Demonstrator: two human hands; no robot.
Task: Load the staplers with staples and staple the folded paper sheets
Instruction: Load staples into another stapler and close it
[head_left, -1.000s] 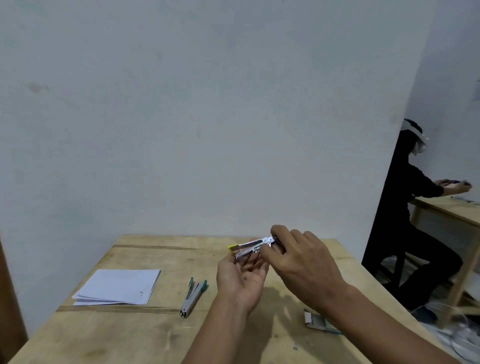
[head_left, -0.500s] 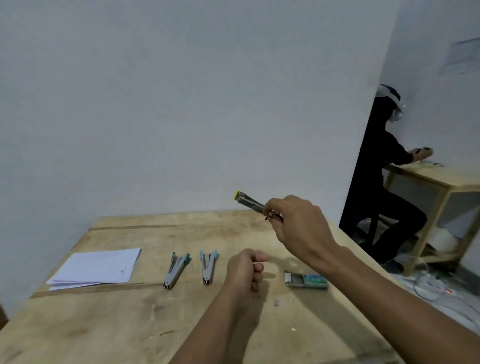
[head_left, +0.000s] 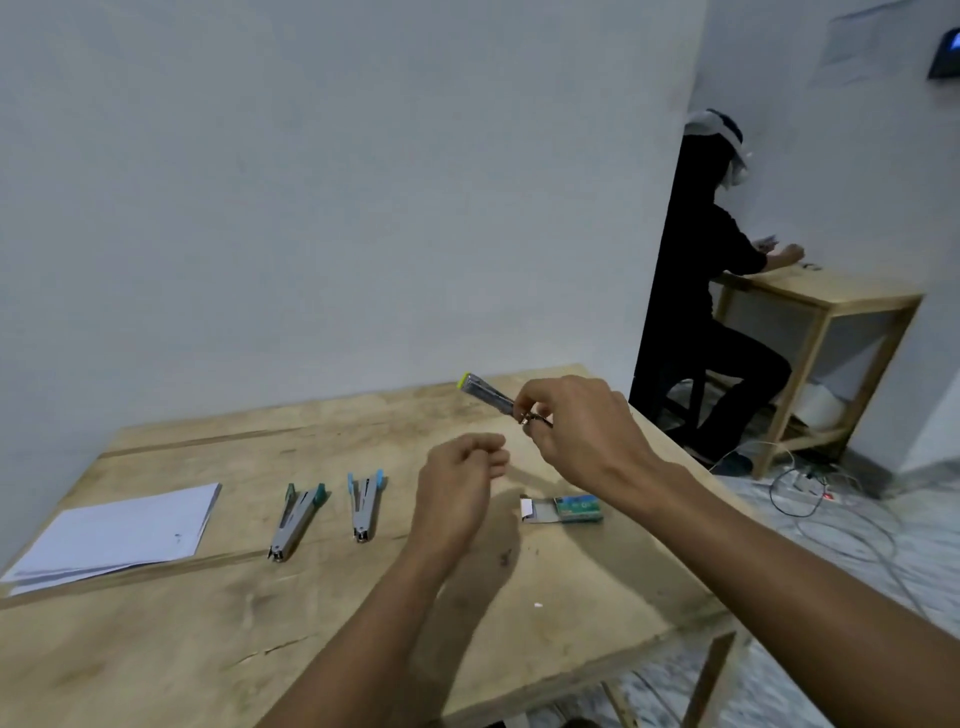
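My right hand (head_left: 582, 431) grips a grey stapler with a yellow-green tip (head_left: 485, 394) in the air above the wooden table (head_left: 156, 649); the tip points up and to the left. My left hand (head_left: 460, 491) hovers lower and to the left, fingers curled; whether it pinches anything is unclear. Two more staplers lie on the table: a green-ended one (head_left: 296, 519) and a blue-ended one (head_left: 363, 504). A stack of folded white paper sheets (head_left: 119, 535) lies at the left. A small open staple box (head_left: 563, 510) sits below my right hand.
The table's right edge (head_left: 691, 623) drops to a floor with loose cables (head_left: 810, 499). A person in black sits at a second wooden table (head_left: 831, 301) at the back right. A white wall stands right behind my table.
The hands came apart: my left hand let go of the stapler and dropped lower, while my right hand lifted the stapler with its tip tilted up. The view swung right and down.
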